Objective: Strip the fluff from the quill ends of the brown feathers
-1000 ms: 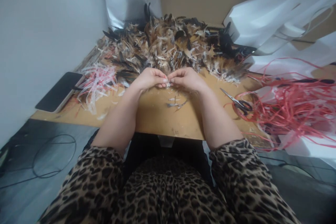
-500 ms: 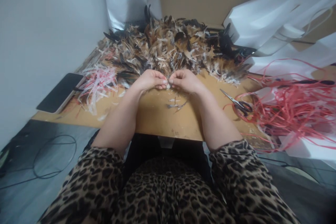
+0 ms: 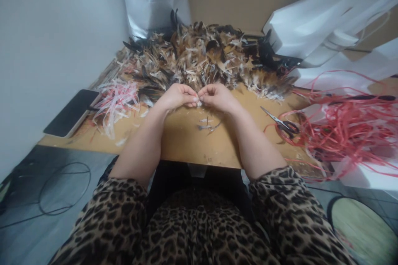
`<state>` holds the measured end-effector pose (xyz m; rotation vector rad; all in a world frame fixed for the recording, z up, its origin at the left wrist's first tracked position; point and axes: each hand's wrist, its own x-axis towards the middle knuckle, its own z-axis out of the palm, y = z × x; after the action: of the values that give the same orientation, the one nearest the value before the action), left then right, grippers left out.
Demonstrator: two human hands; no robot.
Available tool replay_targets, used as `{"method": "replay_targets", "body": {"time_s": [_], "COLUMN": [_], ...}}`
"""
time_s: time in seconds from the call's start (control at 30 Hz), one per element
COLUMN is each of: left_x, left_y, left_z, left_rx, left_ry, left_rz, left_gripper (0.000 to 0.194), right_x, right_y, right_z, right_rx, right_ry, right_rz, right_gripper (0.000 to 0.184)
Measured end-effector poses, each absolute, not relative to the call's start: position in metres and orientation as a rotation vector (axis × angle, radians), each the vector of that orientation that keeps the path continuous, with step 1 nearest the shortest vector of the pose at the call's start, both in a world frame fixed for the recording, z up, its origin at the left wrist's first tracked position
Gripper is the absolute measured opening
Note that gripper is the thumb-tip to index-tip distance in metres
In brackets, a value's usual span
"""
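Observation:
Over the near edge of a heap of brown and black feathers (image 3: 199, 56), my left hand (image 3: 179, 96) and my right hand (image 3: 219, 97) meet fingertip to fingertip. Both are closed in a pinch on a feather, whose whitish fluffy base (image 3: 199, 104) shows between and just below the fingers. The rest of it blends into the heap behind or is covered by my fingers. A few small loose feather scraps (image 3: 207, 125) lie on the wooden tabletop (image 3: 199, 145) below my hands.
To the left are a bundle of pink and white plastic strips (image 3: 118, 101) and a phone (image 3: 71, 112). Scissors (image 3: 281, 122) lie at right beside a tangle of red ribbon (image 3: 351, 128). A white bag (image 3: 155, 4) stands behind; a round stool-like seat (image 3: 363, 227) is at lower right.
My fingertips have drawn slightly closer together, with the right hand shifting a little to the left. The view has tilted slightly, bringing more of the round seat into sight.

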<state>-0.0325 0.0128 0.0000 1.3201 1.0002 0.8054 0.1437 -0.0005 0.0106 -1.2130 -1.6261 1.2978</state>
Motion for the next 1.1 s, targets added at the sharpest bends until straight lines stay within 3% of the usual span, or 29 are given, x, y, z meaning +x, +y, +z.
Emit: {"method": "replay_targets", "body": {"time_s": [0.47, 0.73, 1.1], "left_x": [-0.034, -0.038, -0.043], "left_y": [0.012, 0.016, 0.019], "left_z": [0.004, -0.001, -0.004], "left_rx": [1.313, 1.194, 0.961], "left_ry": [1.008, 0.966, 0.917], "left_rz": [0.78, 0.783, 0.79], "left_gripper": [0.022, 0.021, 0.017], "right_x": [0.145, 0.145, 0.147], "right_y": [0.002, 0.005, 0.002], "right_z": [0.007, -0.001, 0.001], "right_rx": [-1.206, -1.132, -0.963], "right_ry": [-1.566, -1.489, -1.72], "right_rz": [1.384, 1.446, 1.303], "right_gripper": [0.004, 0.014, 0.016]}}
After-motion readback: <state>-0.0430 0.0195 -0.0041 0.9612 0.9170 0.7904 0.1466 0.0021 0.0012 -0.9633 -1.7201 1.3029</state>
